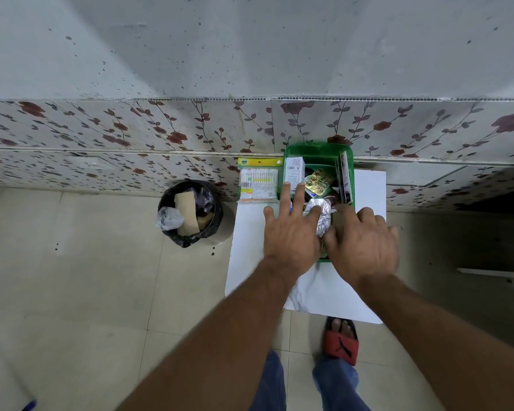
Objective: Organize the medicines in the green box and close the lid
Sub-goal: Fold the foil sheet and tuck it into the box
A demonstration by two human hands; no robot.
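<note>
Green box: the green box (318, 149) sits open on the white counter (250, 232), its far end against the flowered wall tiles (131, 129).
Inside the box: a white carton (294, 170) stands along the left wall, a gold blister strip (318, 181) lies in the middle, a flat dark-and-white pack (345, 179) leans on the right wall, and a crumpled silver foil strip (321, 216) lies at the near end.
Left hand: the left hand (290, 232) hovers palm down over the box's near left edge, fingers spread, fingertips reaching the white carton and the foil; it grips nothing that I can see.
Right hand: the right hand (365, 241) covers the near right corner of the box, fingers loosely curled and blurred; whether it holds anything, I cannot tell.
Beside the box: a yellow-topped packet (258, 180) lies on the counter just left of the box, touching it.
Floor: a black-lined bin (190, 213) stands left of the counter.
</note>
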